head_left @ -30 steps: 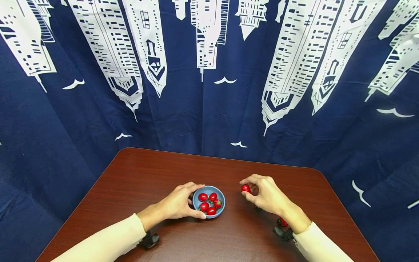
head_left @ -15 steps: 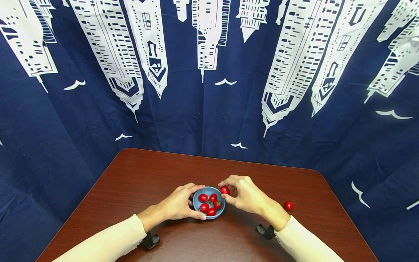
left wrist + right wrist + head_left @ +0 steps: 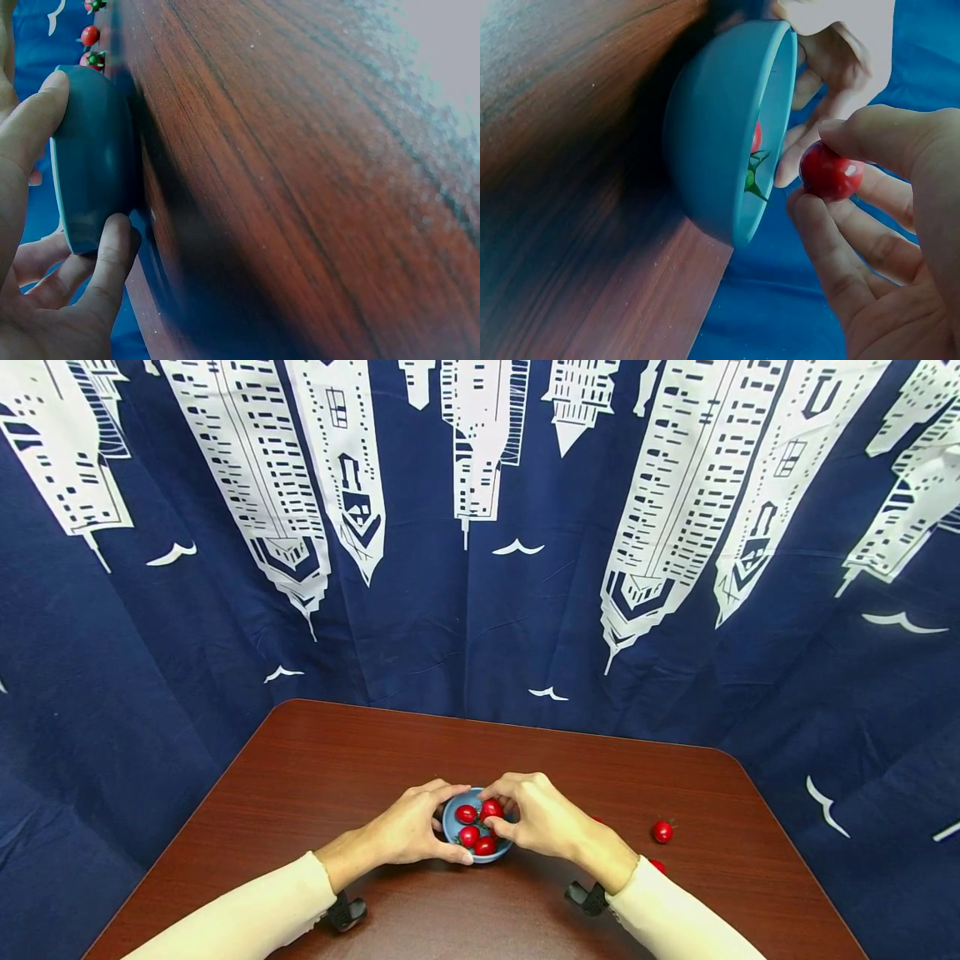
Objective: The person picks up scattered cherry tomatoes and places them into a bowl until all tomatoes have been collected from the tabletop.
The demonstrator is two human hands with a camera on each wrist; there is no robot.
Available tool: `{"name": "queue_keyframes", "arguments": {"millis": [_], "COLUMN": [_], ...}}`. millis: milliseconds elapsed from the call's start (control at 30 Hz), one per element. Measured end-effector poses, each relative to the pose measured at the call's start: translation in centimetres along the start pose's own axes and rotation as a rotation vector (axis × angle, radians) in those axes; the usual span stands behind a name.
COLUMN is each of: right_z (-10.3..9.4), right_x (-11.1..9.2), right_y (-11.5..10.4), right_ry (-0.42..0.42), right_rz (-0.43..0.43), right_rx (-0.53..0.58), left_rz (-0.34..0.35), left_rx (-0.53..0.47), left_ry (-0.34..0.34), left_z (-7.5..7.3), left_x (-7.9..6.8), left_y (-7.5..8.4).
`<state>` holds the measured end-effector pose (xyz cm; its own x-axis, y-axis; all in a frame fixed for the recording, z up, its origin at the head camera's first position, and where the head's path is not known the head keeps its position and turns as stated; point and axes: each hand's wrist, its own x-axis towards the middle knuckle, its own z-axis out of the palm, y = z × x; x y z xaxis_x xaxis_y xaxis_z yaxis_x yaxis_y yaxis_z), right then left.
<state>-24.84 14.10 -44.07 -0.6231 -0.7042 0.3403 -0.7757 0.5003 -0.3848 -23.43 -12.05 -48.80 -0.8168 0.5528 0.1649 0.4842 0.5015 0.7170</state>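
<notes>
My left hand (image 3: 411, 827) grips the small blue bowl (image 3: 94, 161), thumb on one side and fingers round the other. Several red cherry tomatoes (image 3: 466, 814) lie inside it. Over the bowl, my right hand (image 3: 542, 817) pinches another cherry tomato (image 3: 831, 172) between thumb and fingertips. In the right wrist view this tomato is just above the rim, apart from the bowl's wall (image 3: 712, 127). A green stem (image 3: 751, 178) of a tomato in the bowl shows there too. My right fingers hide part of the bowl's contents in the head view.
On the brown table (image 3: 360, 743), to the right, lies a loose cherry tomato (image 3: 662, 832). Another tomato (image 3: 657, 866) is partly hidden by my right sleeve, and a bit of red (image 3: 597, 819) shows beyond the wrist. A navy curtain (image 3: 420, 635) hangs behind the table.
My right hand has carried its cherry tomato leftward from the table's right side to over the bowl. The left hand and bowl have stayed in place.
</notes>
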Motion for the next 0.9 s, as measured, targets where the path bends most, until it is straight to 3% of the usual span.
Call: {"name": "queue_keyframes", "arguments": {"millis": [367,900], "right_z": [0.4,-0.6], "right_x": [0.1,-1.2], "right_y": [-0.1,0.7], "right_ry": [-0.017,0.046], "right_rz": [0.001,-0.003], "right_rx": [-0.043,-0.105], "left_rz": [0.000,0.007], "left_rx": [-0.003,0.011], "left_ry": [0.001,0.006], "left_z": [0.0,0.0], "left_x": [-0.1,0.0], "left_y": [0.0,-0.2]}}
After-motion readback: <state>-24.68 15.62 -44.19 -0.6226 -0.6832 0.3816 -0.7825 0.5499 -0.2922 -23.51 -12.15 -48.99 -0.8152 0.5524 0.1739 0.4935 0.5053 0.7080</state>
